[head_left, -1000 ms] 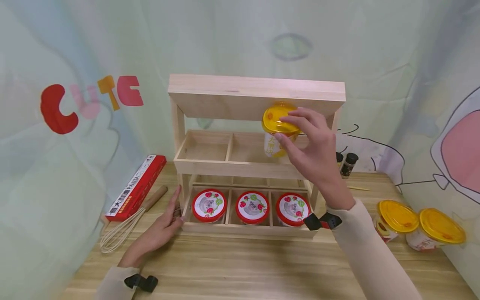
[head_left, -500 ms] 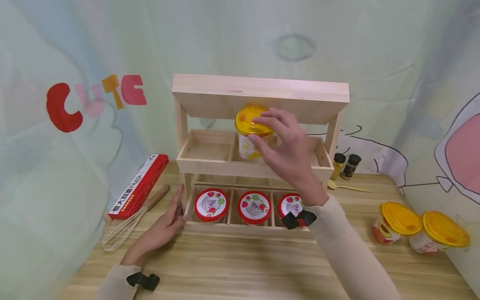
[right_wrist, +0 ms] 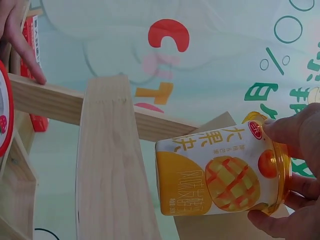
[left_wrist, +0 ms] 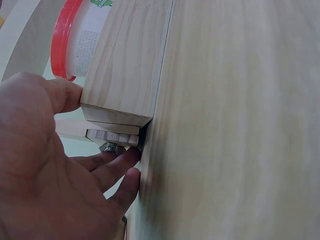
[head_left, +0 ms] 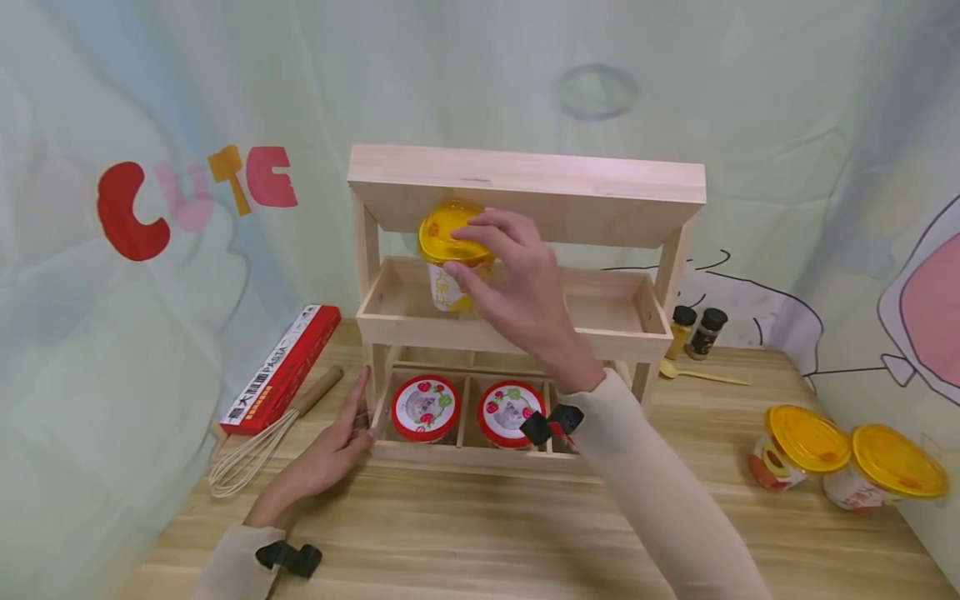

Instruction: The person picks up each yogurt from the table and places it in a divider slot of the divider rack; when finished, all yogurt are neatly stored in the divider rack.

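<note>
My right hand (head_left: 517, 279) pinches a yogurt cup (head_left: 444, 283) near its yellow lid, thumb on one side and fingers on the other. The cup is upright in front of the upper tray's left compartment, its base overlapping that tray in the head view. Its fruit-printed side (right_wrist: 215, 170) shows in the right wrist view. A pale wooden rack (head_left: 517, 337) stands on the table. At its lower left corner, my left hand (head_left: 322, 454) holds the frame, thumb on the tray's front corner and fingers behind the post (left_wrist: 112, 137). Red-lidded tubs (head_left: 425, 408) sit in the lower tray.
Two more yellow-lidded cups (head_left: 808, 437) stand at the right. Behind them are spice jars (head_left: 705, 333) and a wooden spoon (head_left: 705, 375). A red pasta box (head_left: 281, 371) and a whisk (head_left: 277, 433) lie left of the rack. The slanted top board (head_left: 525, 171) overhangs the upper tray.
My right hand has carried the yogurt cup leftward along the upper tray, from its right part to its left compartment. The left hand has stayed at the rack's corner.
</note>
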A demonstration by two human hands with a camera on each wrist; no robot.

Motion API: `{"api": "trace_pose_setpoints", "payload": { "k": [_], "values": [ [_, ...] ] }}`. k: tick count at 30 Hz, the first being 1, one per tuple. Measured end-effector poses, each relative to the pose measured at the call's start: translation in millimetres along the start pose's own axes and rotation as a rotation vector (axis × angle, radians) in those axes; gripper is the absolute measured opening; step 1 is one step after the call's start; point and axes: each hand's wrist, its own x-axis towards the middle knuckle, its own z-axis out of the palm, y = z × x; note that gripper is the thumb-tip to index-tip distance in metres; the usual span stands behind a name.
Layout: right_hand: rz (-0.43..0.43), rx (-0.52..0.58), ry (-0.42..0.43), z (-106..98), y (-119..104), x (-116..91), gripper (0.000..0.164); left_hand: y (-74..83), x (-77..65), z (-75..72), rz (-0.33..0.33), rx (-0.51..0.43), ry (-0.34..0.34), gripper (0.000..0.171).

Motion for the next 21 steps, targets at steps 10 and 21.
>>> {"api": "trace_pose_setpoints", "payload": {
  "k": [10,21],
  "values": [
    [0.035,-0.019,-0.076,31,-5,8,0.031,-2.0,0.7,0.9,0.007,0.015,0.005,0.092],
    [0.048,-0.050,-0.100,49,-1,8,0.030,-4.1,0.6,1.2,0.002,-0.010,-0.004,0.093]
  ]
}}
